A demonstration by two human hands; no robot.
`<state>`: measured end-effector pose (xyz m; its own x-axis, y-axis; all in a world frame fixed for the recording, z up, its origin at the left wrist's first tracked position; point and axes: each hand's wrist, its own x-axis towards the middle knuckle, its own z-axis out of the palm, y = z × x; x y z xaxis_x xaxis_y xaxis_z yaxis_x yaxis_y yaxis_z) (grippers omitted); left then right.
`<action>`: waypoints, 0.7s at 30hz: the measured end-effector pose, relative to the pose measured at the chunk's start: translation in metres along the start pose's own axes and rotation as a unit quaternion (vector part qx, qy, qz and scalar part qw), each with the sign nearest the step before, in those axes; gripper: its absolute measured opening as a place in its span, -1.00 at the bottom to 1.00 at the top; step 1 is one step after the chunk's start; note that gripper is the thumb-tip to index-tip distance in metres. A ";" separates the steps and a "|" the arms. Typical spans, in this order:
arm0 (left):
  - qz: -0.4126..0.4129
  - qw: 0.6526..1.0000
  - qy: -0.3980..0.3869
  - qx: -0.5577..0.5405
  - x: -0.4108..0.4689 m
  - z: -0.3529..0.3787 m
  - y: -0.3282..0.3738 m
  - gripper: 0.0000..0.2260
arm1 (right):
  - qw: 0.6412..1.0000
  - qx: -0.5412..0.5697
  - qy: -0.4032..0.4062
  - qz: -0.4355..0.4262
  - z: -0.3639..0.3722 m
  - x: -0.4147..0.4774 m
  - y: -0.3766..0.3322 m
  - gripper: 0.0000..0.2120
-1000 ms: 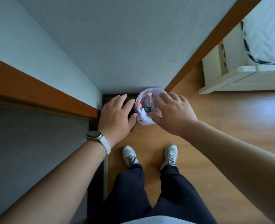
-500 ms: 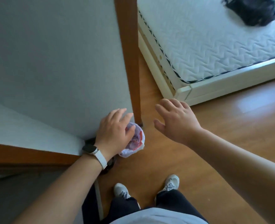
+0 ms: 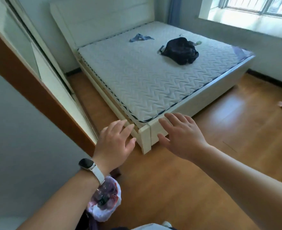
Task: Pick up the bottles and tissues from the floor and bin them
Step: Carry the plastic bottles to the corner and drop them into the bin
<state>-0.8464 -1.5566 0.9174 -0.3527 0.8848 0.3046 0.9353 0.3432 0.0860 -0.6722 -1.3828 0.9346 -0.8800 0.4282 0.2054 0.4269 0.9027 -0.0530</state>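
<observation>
Standing at the lower left against the wall, the bin [image 3: 106, 206] keeps its white liner folded over the rim, so rubbish can drop straight in; a clear bottle seems to lie inside among pinkish scraps. Above it the left hand [image 3: 115, 146], a watch [image 3: 87, 164] on the wrist, hangs empty with fingers spread. The right hand [image 3: 181, 138] matches it, spread and holding nothing, in front of the bed [image 3: 153, 77] corner, both free for the next pick. At the far right edge something small lies on the floor [image 3: 203, 163], perhaps more litter; too blurred to tell.
</observation>
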 end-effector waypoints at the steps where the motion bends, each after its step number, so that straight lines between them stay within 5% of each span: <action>1: 0.009 1.000 0.002 -0.004 0.012 0.001 0.007 -0.60 | 1.000 0.000 0.008 0.010 -0.004 -0.001 0.011 -0.49; 21: 0.233 0.966 0.030 -0.110 0.315 0.089 0.048 -0.61 | 0.954 -0.088 0.065 0.278 -0.009 0.082 0.188 -0.52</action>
<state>-0.9157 -1.2334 0.9335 0.1035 0.9048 0.4132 0.9781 -0.1680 0.1230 -0.6623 -1.1787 0.9500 -0.4791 0.8196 0.3142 0.8586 0.5120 -0.0267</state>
